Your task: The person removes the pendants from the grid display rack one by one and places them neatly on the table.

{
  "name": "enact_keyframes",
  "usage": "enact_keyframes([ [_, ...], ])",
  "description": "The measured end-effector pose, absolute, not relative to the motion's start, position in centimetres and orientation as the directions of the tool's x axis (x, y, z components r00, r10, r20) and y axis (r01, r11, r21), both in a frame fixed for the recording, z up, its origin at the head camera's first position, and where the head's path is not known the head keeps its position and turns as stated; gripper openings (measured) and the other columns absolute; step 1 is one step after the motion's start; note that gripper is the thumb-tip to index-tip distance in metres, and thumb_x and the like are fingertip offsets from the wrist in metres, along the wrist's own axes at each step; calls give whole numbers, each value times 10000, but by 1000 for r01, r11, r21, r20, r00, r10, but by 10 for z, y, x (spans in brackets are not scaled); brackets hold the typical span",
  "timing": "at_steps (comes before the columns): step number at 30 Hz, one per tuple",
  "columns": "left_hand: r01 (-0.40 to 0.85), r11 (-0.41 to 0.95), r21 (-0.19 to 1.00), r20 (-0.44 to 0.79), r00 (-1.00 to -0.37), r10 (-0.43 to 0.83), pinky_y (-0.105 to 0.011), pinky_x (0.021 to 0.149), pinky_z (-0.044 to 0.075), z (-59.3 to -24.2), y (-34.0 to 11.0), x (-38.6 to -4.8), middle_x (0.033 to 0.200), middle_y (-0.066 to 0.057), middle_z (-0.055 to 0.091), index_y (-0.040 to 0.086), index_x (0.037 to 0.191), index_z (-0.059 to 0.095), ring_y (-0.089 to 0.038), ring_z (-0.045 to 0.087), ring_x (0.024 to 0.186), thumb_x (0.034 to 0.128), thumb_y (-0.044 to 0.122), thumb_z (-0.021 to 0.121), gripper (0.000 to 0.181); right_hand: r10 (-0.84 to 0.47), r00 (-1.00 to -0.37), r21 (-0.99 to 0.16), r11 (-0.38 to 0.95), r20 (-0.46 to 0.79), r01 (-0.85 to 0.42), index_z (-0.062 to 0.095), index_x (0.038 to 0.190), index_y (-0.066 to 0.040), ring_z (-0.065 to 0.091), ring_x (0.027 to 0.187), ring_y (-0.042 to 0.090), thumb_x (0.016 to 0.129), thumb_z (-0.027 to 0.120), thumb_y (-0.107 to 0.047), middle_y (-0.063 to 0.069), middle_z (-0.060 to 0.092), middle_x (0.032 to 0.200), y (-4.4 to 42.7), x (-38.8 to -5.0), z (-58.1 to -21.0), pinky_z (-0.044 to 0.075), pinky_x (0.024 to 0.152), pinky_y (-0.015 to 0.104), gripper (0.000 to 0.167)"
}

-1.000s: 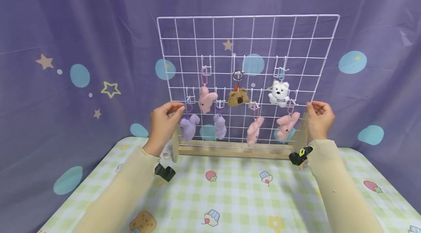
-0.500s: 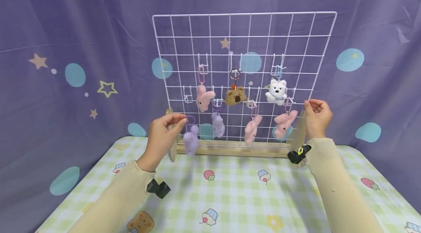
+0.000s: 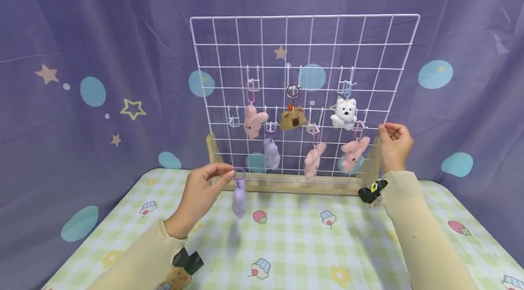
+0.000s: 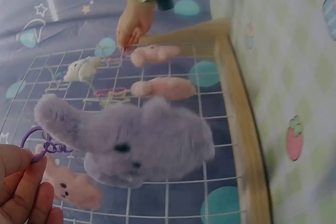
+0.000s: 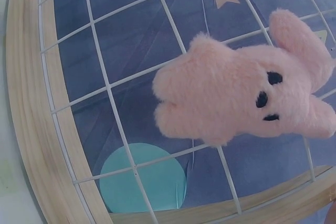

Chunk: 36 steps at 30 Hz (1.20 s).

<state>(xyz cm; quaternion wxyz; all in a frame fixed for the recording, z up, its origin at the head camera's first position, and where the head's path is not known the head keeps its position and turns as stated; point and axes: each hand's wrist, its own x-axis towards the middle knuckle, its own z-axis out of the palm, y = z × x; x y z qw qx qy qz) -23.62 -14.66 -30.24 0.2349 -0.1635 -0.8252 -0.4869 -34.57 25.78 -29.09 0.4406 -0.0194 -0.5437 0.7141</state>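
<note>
My left hand (image 3: 202, 192) pinches the purple ring of a lilac plush keychain (image 3: 239, 201), which hangs in front of the rack's lower left. The left wrist view shows that plush (image 4: 157, 140) close up, with dark eyes and a long ear. My right hand (image 3: 395, 144) grips the right edge of the white wire grid (image 3: 304, 16). Beside it, a pink bunny keychain (image 3: 355, 153) hangs on the lower row; the right wrist view shows a pink bunny (image 5: 236, 87) in front of the mesh.
On the grid hang another lilac plush (image 3: 272, 153), a pink bunny (image 3: 254, 121), a brown bear head (image 3: 293, 119), a white dog (image 3: 344, 113) and another pink bunny (image 3: 314, 161). A white hook (image 3: 234, 121) is at left. The wooden base (image 3: 294, 185) stands on a checked tablecloth (image 3: 303, 240).
My left hand has taken the lilac plush keychain off the lower left hook and brought it down and nearer. My right hand stays at the grid's edge.
</note>
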Motion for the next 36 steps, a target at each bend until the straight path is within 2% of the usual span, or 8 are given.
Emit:
enact_keyframes([
  [8, 489, 457, 743, 519, -852, 67, -356, 846, 485, -321, -146, -220, 870, 13, 708, 102, 937, 718, -113, 621, 891, 860, 144, 692, 92, 644, -606, -774, -33, 468, -633, 589, 784, -68, 570, 582, 26, 809, 636, 95, -56, 607, 660, 258, -346, -291, 468, 598, 103, 172],
  [13, 472, 481, 739, 512, -857, 55, -322, 835, 483, -333, -145, -210, 840, 65, 710, 124, 907, 718, -82, 620, 873, 834, 123, 712, 73, 647, -604, -775, -32, 466, -631, 590, 793, -47, 570, 591, 30, 809, 634, 98, -55, 607, 662, 258, -346, -290, 469, 607, 106, 153],
  [23, 450, 434, 781, 467, -881, 74, -290, 838, 473, -350, -148, -192, 816, 102, 698, 124, 889, 712, -61, 612, 862, 836, 139, 710, 55, 647, -601, -787, -2, 470, -617, 591, 793, -55, 560, 604, 24, 809, 639, 86, -70, 602, 663, 256, -345, -290, 460, 617, 103, 150],
  [31, 444, 393, 805, 442, -891, 103, -267, 819, 481, -367, -145, -198, 808, 72, 698, 136, 874, 708, -67, 615, 838, 839, 123, 704, 38, 651, -606, -800, 4, 458, -599, 591, 787, -61, 564, 606, 18, 809, 641, 82, -75, 601, 663, 257, -343, -291, 460, 615, 96, 153],
  [36, 423, 360, 832, 412, -904, 111, -255, 813, 495, -377, -143, -210, 807, 43, 705, 88, 882, 708, -66, 625, 800, 842, 110, 698, 47, 649, -606, -803, 12, 460, -597, 591, 792, -59, 561, 614, 21, 811, 642, 80, -75, 602, 670, 256, -343, -290, 458, 622, 97, 149],
])
